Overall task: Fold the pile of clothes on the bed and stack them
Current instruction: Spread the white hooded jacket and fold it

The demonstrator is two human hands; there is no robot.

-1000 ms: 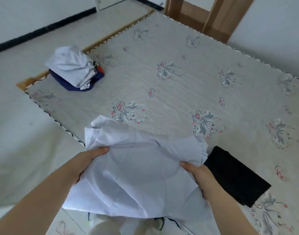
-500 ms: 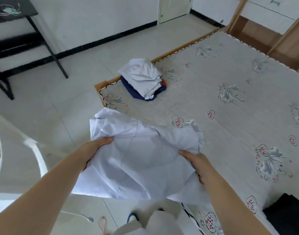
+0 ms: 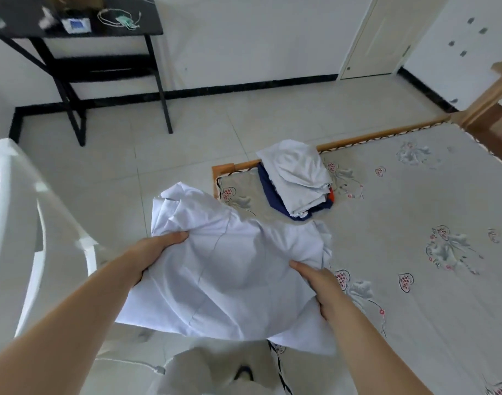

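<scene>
Both hands hold a crumpled pale-lilac cloth garment [image 3: 229, 269] in the air: the left hand [image 3: 155, 250] grips its left edge, the right hand [image 3: 319, 283] its right edge, fingers curled underneath. Beyond the fingers, a folded stack of clothes [image 3: 296, 179] sits at the corner of the flower-patterned bed [image 3: 415, 280]. Farther off stands a black counter [image 3: 81, 22].

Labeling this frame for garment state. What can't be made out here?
- Head view: fingers of the left hand and right hand lie under the white garment; only the thumbs show.
- White garment: type and fold state unclear, bunched and draped.
- Folded stack: item count unclear, the top white piece covers the lower ones.
- Items on the black table: blurred and small.
- Bed: cut off by the right edge.
</scene>
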